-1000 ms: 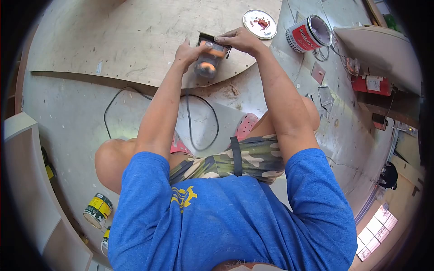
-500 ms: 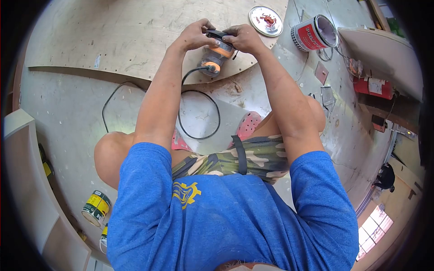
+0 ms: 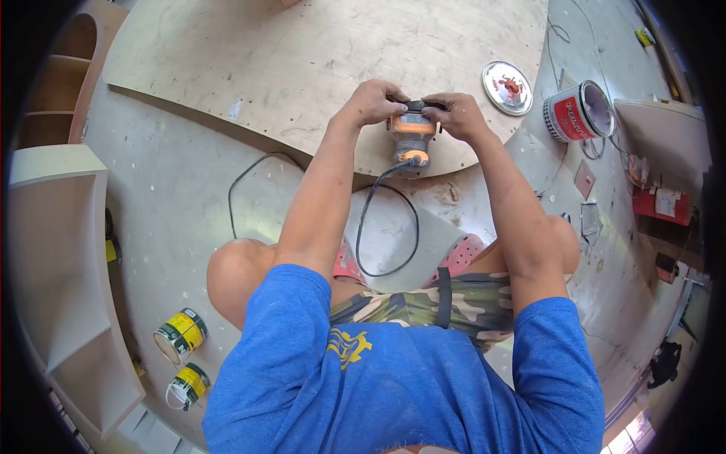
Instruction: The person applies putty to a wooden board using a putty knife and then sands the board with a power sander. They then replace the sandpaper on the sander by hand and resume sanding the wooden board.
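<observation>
A corded power tool (image 3: 413,135), orange and dark grey, rests on the large wooden panel (image 3: 318,83) near its close edge. Its exact kind is hard to make out. My left hand (image 3: 372,104) grips the black far end from the left side, thumb and fingers closed on it. From the right, my right hand (image 3: 458,115) closes on the same black end. The black cord (image 3: 361,227) leaves the tool's near end and loops down to the floor between my feet.
A silver lid (image 3: 507,88) with red residue lies on the panel's right edge. Beside it stands a red-labelled paint can (image 3: 578,112). Two yellow-labelled cans (image 3: 181,333) stand at lower left, by a pale shelf unit (image 3: 64,250). A red box (image 3: 662,204) is at right.
My view has swung, so the scene sits lower and further right. The tool now looks more upright in view, with both hands still on its black end.
</observation>
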### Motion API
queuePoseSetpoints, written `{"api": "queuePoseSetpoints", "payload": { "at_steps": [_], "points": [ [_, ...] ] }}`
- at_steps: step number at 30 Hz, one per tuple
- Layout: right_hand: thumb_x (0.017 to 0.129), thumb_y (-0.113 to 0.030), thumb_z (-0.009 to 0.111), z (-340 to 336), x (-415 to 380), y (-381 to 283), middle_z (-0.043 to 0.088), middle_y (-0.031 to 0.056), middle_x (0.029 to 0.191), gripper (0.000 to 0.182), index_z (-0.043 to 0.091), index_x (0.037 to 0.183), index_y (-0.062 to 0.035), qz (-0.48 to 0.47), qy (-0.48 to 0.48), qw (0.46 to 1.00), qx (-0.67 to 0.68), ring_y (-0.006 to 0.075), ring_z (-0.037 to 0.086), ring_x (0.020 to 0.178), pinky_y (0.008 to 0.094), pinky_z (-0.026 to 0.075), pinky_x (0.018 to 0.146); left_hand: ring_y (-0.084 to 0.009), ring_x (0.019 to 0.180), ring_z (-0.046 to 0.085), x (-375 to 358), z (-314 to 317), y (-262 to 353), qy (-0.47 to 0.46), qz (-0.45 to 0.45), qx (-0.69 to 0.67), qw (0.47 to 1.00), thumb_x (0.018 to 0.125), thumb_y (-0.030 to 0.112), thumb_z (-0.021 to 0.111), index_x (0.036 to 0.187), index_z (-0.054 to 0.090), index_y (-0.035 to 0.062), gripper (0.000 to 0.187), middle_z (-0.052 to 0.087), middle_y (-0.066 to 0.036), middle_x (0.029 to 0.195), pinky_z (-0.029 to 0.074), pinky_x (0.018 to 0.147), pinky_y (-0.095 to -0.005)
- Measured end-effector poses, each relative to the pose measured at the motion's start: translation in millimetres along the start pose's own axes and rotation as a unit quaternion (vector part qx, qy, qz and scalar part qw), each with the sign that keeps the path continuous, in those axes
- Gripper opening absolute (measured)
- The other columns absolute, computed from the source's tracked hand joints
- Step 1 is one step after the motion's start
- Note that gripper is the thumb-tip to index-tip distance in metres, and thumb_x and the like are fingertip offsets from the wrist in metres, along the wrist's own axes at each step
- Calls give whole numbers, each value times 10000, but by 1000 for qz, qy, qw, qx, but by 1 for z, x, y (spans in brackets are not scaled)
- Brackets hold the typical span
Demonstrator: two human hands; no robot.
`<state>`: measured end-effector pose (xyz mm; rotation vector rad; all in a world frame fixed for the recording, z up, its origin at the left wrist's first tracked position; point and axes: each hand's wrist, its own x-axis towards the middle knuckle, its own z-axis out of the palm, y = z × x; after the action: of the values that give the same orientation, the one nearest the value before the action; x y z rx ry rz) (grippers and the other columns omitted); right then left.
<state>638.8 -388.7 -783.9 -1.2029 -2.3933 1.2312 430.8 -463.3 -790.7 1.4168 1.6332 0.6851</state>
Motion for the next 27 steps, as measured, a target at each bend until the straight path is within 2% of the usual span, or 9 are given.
{"api": "queuePoseSetpoints", "payload": {
  "at_steps": [3,5,9,13,18,19,20,23,27],
  "points": [
    [788,-168,726,0,5,-1,723,136,973,322,710,1091,-60,12,-5,1000,9,240,695,842,324,545,773,-164,862,682,6,13,-23,36,17,-85,996,758,113,747,1013,738,38,266,731,-109,949,531,798,-283],
    [787,-161,716,-2,8,-5,725,132,942,300,717,1068,-57,73,-23,997,31,236,693,759,319,546,720,-158,854,684,1,13,-14,55,13,-50,997,761,105,739,999,741,36,248,733,-109,934,534,794,-280],
    [753,-202,723,0,8,10,709,178,887,264,743,969,-52,-42,36,998,-29,245,691,715,333,543,707,-151,840,690,6,19,-14,59,13,-29,998,756,140,739,978,748,45,242,735,-109,920,541,788,-276],
    [756,-225,713,3,11,10,711,169,871,243,745,915,-44,-14,38,999,-20,263,697,779,350,543,737,-184,871,691,5,27,-2,103,70,8,992,723,235,750,984,755,112,289,729,-110,938,536,817,-296],
    [753,-255,706,2,17,20,713,170,936,347,725,1040,-60,-83,27,996,14,273,698,889,365,534,814,-187,822,697,14,30,-11,85,56,52,993,762,211,719,1004,743,101,267,728,-109,910,552,766,-316],
    [755,-247,704,-2,19,18,712,163,929,355,716,1069,-81,-51,-10,997,-52,274,695,879,366,536,789,-170,777,695,13,29,-6,56,9,13,998,792,193,711,979,741,72,225,729,-113,892,557,726,-311],
    [769,-249,703,-4,17,13,712,151,920,306,720,1028,-87,-67,4,991,-112,274,692,844,369,537,749,-158,767,691,10,27,1,73,64,52,994,812,172,713,974,737,58,200,729,-118,877,555,718,-303],
    [810,-125,673,5,9,12,703,159,899,161,693,945,-40,-65,32,997,-24,275,682,816,345,536,739,-169,776,688,9,31,4,43,52,33,997,836,149,682,990,737,62,185,729,-116,891,549,721,-309],
    [809,-136,693,4,8,17,707,148,918,186,694,971,-44,-85,27,996,-5,254,684,809,341,536,732,-265,787,688,9,30,4,65,80,86,991,839,140,635,1018,722,79,208,711,-149,904,550,745,-362]
  ]
}}
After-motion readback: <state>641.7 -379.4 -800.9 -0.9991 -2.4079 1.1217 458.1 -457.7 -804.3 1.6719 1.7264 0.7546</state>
